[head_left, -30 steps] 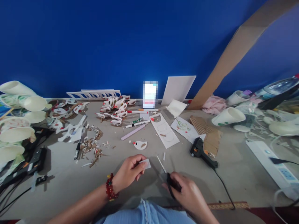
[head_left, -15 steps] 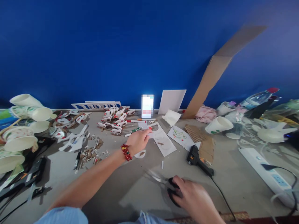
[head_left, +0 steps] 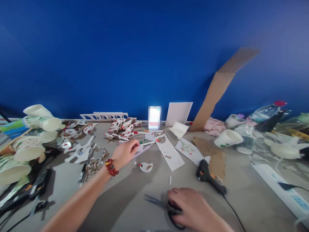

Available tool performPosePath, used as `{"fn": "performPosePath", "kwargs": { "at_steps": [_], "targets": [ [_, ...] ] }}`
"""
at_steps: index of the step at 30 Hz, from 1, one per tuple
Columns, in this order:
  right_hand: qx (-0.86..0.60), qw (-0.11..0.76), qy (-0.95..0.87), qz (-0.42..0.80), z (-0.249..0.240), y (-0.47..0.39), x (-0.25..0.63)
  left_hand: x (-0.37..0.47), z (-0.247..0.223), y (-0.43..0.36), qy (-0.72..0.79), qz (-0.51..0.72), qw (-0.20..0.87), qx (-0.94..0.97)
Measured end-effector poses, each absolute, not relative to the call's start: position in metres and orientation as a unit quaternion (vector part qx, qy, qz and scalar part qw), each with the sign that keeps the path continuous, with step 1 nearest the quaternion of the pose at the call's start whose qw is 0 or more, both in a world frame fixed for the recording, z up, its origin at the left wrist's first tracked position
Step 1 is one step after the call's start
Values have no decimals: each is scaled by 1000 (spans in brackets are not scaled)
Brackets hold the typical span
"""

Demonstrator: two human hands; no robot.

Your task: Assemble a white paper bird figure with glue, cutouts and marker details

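My right hand (head_left: 189,206) holds black-handled scissors (head_left: 155,201) low over the tabletop, blades pointing left. My left hand (head_left: 125,153) is closed, its fingers curled together beside a green-patterned marker (head_left: 146,142); whatever they may hold is hidden. Just right of and below that hand lies a white bird cutout (head_left: 146,167) with a red beak and a brown wing piece. A white card sheet (head_left: 175,162) with faint outlines and a small brown strip rests to the right. Behind my left hand is a pile of similar white bird cutouts (head_left: 124,125).
A black glue gun (head_left: 209,178) with a trailing cord lies at right, near torn cardboard (head_left: 217,166) and a power strip (head_left: 277,183). Paper cups (head_left: 29,148) crowd the left side. Paper scraps (head_left: 96,158) lie at centre left. A lit phone (head_left: 154,118) stands against the blue wall.
My left hand has drawn back leftward from the card sheet, uncovering the bird cutout. My right hand has shifted slightly left with the scissors. The view has tilted up a little.
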State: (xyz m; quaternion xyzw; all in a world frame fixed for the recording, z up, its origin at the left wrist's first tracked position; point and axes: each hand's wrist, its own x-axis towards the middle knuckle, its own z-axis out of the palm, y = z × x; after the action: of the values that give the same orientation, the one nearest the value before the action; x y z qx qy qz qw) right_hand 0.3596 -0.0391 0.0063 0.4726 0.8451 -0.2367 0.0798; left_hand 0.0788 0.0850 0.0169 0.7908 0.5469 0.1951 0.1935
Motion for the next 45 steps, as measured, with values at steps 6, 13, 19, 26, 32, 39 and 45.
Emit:
{"fn": "performPosePath", "kwargs": {
  "at_steps": [6, 13, 19, 26, 32, 39, 45],
  "targets": [
    [534, -100, 809, -226, 17, 26, 379, 19, -1, 69, 630, 133, 154, 750],
    [603, -114, 773, -162, -18, 66, 373, 16, -14, 57, 637, 139, 80, 754],
    [594, -109, 776, -184, -20, 66, 375, 43, 7, 43, 542, 269, 206, 769],
    [560, -145, 775, -254, -6, 61, 360, 82, 10, 26, 463, 312, 207, 803],
    [416, -292, 524, -683, -5, 43, 316, 104, 6, 15, 403, 285, 173, 853],
    [371, -353, 399, -761, -14, 29, 300, 108, 0, 10, 451, 335, 261, 785],
    [426, -409, 456, -666, -22, 26, 294, 117, -13, 12, 470, 357, 566, 576]
  ]
}}
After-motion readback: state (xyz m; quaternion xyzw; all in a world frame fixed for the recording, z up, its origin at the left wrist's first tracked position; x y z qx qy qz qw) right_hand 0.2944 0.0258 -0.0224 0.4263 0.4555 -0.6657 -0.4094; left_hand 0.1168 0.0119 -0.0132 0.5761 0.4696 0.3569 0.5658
